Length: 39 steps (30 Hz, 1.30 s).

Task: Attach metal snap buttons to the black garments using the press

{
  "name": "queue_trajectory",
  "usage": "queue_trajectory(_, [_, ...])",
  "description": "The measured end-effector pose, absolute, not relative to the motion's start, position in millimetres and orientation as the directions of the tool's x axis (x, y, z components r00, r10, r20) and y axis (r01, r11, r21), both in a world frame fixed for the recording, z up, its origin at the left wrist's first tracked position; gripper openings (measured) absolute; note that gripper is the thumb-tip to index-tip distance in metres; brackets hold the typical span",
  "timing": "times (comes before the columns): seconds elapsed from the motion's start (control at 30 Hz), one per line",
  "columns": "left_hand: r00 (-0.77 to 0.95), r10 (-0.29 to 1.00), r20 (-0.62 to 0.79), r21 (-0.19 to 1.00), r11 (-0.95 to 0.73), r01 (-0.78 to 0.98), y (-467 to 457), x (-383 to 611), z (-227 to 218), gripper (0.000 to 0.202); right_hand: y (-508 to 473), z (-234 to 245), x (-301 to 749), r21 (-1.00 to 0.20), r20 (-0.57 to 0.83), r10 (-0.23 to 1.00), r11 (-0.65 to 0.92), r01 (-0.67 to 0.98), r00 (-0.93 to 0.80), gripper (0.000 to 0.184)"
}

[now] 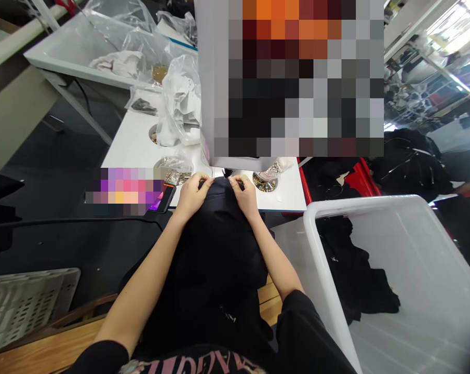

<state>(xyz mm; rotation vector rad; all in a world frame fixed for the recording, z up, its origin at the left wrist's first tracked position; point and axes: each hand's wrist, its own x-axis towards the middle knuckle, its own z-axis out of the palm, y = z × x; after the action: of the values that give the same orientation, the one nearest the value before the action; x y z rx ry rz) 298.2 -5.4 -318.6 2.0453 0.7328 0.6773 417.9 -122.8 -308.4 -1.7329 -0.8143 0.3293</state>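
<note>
A piece of black fabric (219, 228) hangs from the edge of a white worktable down over my lap. My left hand (195, 193) pinches its upper edge on the left side. On the right, my right hand (243, 193) pinches the same edge, a short gap away. Between the two hands the edge lies beneath a small dark machine part (227, 172), at the foot of a white machine body (206, 78). Just right of my right hand, a round recess in the table holds small metal fasteners (265, 182).
Left of my hands are a bag of metal pieces (174, 170) and a phone (165, 197). Plastic bags (180, 98) lie farther back. At right stands a large white bin (410, 259) with black cloth (355, 270) inside. A plastic crate (32, 306) sits lower left.
</note>
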Motion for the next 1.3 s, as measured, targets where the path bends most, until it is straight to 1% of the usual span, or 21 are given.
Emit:
queue_trajectory(0.13, [0.675, 0.709, 0.203, 0.832, -0.489, 0.262, -7.0, 299.0, -318.8, 0.029, -122.9, -308.3, 417.3, -0.931, 0.183, 0.663, -0.12, 0.344, 0.726, 0.023])
queue_trajectory(0.33, [0.669, 0.722, 0.179, 0.828, -0.477, 0.293, -7.4, 300.0, -319.1, 0.028, -122.8, -308.4, 416.2, -0.929, 0.191, 0.66, -0.117, 0.35, 0.727, 0.022])
queue_trajectory(0.5, [0.664, 0.719, 0.202, 0.824, -0.492, 0.282, -8.0, 299.7, -320.3, 0.029, -122.8, -310.3, 415.3, -0.934, 0.222, 0.649, -0.072, 0.35, 0.727, 0.023])
queue_trajectory(0.77, [0.669, 0.713, 0.21, 0.814, -0.506, 0.284, -7.8, 300.6, -320.4, 0.03, -122.8, -312.3, 416.7, -0.934, 0.224, 0.652, -0.068, 0.35, 0.724, 0.023])
queue_trajectory(1.07, [0.666, 0.719, 0.199, 0.812, -0.501, 0.299, -9.0, 299.8, -322.0, 0.029, -124.6, -311.2, 419.6, -0.921, 0.182, 0.683, -0.132, 0.365, 0.707, 0.026])
queue_trajectory(1.2, [0.68, 0.712, 0.174, 0.836, -0.472, 0.28, -8.8, 299.6, -311.1, 0.029, -124.3, -301.7, 420.1, -0.918, 0.194, 0.674, -0.131, 0.373, 0.713, 0.024])
queue_trajectory(1.3, [0.684, 0.701, 0.201, 0.832, -0.491, 0.259, -11.3, 295.2, -293.1, 0.029, -129.5, -283.5, 421.1, -0.914, 0.228, 0.694, -0.089, 0.396, 0.682, 0.026])
